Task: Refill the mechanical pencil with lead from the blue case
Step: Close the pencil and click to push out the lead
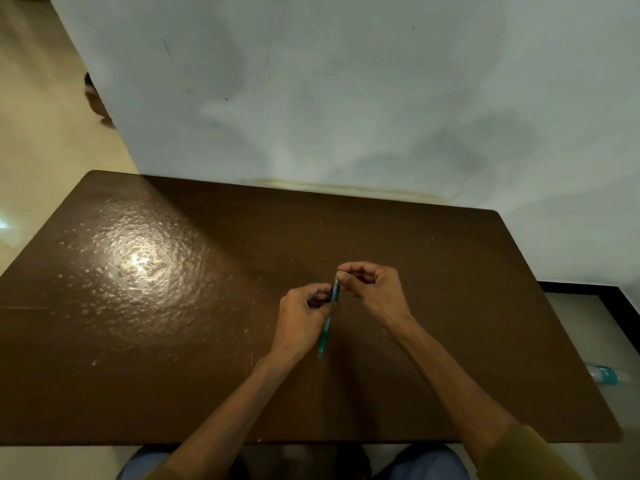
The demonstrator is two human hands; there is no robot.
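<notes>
Both hands were up over the middle of the brown table (173, 341) when I looked at the feed. Left hand (300, 315) was closed around the pencil (327, 323), a teal-green one, gripping it about midway up the barrel with the fingers curled over it. It sat tilted, one end poking out below the hand toward me and the other end pointing away, right up at the right hand (369, 287). That right hand was pinched shut at the pencil's far end, thumb and fingertips together and touching or nearly touching it. Whether it had a lead or a cap in the pinch, I couldn't tell, too small and blurry from the head cam. The two hands were just beside each other, nearly touching, with the pencil bridging between them and held a bit off the tabletop.

I couldn't pick out the blue case anywhere on the table. Off past the right edge, down on the floor, there was a bottle (604, 374) with a teal label lying on its side.
</notes>
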